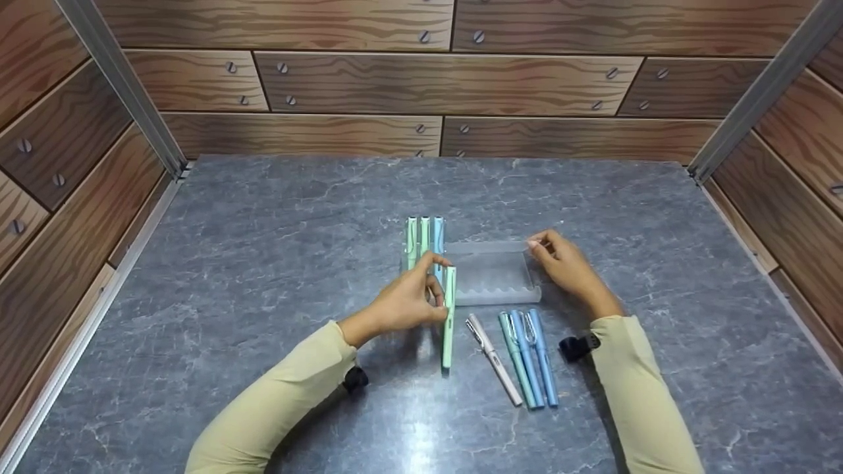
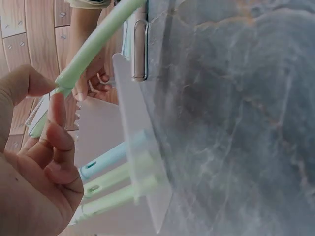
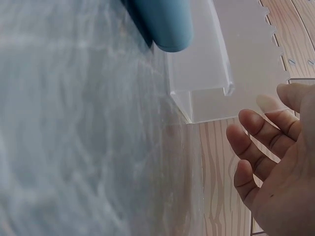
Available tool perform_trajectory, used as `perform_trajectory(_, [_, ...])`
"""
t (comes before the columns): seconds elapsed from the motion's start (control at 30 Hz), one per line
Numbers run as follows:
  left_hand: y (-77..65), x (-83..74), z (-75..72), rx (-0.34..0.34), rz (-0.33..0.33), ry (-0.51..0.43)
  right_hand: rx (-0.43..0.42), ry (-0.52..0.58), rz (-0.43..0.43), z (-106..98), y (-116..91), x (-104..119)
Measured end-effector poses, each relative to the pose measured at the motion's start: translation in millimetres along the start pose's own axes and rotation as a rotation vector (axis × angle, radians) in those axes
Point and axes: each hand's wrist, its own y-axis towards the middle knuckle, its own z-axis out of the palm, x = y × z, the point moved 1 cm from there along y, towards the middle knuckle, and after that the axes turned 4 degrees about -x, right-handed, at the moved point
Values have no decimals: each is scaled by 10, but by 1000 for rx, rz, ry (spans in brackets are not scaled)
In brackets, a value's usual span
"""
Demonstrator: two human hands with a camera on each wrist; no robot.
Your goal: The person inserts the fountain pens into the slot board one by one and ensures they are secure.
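Note:
My left hand (image 1: 408,303) pinches a light green pen (image 1: 449,336) between thumb and fingers, held upright at the near side of a clear plastic pen rack (image 1: 497,297). With thumb and fingertips, my right hand (image 1: 568,268) holds the rack's far right corner. Two light green pens (image 1: 412,236) and a light blue pen (image 1: 438,227) sit side by side in the rack's left end, partly hidden by my left hand. The left wrist view shows the pinched pen (image 2: 93,44) slanting above these pens. Through the right wrist view, fingertips (image 3: 252,120) show at the rack's edge.
Nearer me on the grey marbled table (image 1: 263,263) lie a pale pinkish-grey pen (image 1: 495,363), a teal green pen (image 1: 519,362) and two blue pens (image 1: 544,362). Wood-patterned panels (image 1: 448,82) with metal posts enclose the table's back and sides.

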Motion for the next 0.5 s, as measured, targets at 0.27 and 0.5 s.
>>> perform_trajectory(0.27, [23, -53, -75, -121, 22, 86, -10, 0, -9, 12, -1, 3])
perform_trajectory(0.5, [70, -75, -77, -180, 39, 178, 0, -17, -8, 4, -2, 3])
